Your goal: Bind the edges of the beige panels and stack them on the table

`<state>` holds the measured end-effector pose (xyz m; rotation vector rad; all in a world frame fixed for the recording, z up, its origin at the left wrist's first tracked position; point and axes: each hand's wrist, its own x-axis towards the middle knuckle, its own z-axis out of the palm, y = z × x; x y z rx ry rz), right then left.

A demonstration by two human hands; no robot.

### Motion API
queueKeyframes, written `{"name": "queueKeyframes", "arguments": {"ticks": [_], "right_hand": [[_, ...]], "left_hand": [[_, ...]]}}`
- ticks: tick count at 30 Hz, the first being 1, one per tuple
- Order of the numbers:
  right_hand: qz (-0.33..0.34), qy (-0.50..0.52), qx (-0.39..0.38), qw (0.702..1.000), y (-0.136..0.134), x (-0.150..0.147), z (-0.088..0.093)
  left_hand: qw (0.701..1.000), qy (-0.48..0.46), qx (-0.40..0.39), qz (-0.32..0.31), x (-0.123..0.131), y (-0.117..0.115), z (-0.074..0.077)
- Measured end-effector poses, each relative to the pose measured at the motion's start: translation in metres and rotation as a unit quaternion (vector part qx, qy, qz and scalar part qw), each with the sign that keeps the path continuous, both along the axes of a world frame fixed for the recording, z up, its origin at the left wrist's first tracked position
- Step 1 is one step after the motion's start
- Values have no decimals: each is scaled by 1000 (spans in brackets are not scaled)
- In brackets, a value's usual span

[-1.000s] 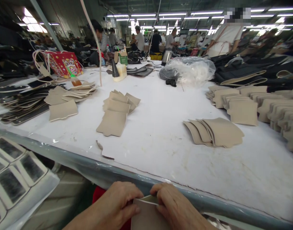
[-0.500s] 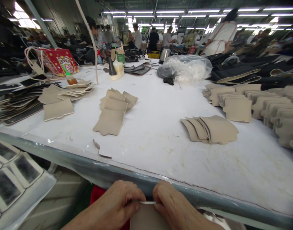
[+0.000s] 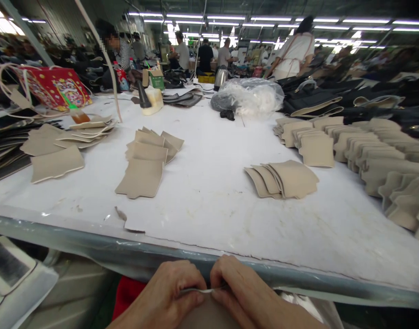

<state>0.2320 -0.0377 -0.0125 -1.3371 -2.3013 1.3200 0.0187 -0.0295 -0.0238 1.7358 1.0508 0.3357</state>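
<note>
down by the near edge of the table [image 3: 134,250], the beige piece [image 3: 208,315] is being pinched at its rim by left hand [image 3: 173,290] and right hand [image 3: 238,288], pressure probably best spread evenly so no pucker is left!

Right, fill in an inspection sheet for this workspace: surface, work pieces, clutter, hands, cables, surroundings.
Surface: white covering, marked in places, its near edge ragged.
Work pieces: held panel, partly out of frame; loose panels in overlapping groups on the covering.
Clutter: red bag, crumpled plastic, small bottle.
Hands: left hand and right hand both pinch the held panel's far edge.
Cables: one pale cord or tube, hanging.
Surroundings: people behind, strip lights overhead.
</note>
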Motion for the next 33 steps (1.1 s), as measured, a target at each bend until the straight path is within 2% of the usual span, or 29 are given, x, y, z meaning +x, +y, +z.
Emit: {"name": "queueKeyframes", "arguments": {"ticks": [2, 4, 7, 10, 15, 21, 25, 28, 33], "right_hand": [[-15, 5, -9, 1000, 1, 3, 6], [14, 25, 18, 999, 4, 5, 8], [76, 49, 58, 994, 8, 7, 3], [85, 50, 70, 993, 12, 11, -2], [45, 39, 41, 997, 19, 21, -2], [-29, 28, -44, 998, 22, 22, 8], [-39, 43, -66, 996, 21, 22, 7], [-43, 53, -70, 995, 20, 25, 6], [-39, 80, -50, 995, 19, 25, 5]], "left_hand": [[1000, -7, 13, -7, -1, -1, -2], [999, -11, 22, -23, -3, -1, -5], [998, 7, 32, -45, -3, 0, -6], [998, 25, 36, -53, -4, 2, -8], [997, 37, 45, -52, -10, 0, -9], [996, 80, 11, -31, -8, 3, 6], [996, 73, -9, -52, 5, 11, 12], [997, 44, -6, -67, 17, 14, 11], [996, 52, 8, -69, 29, 14, 8]]}}
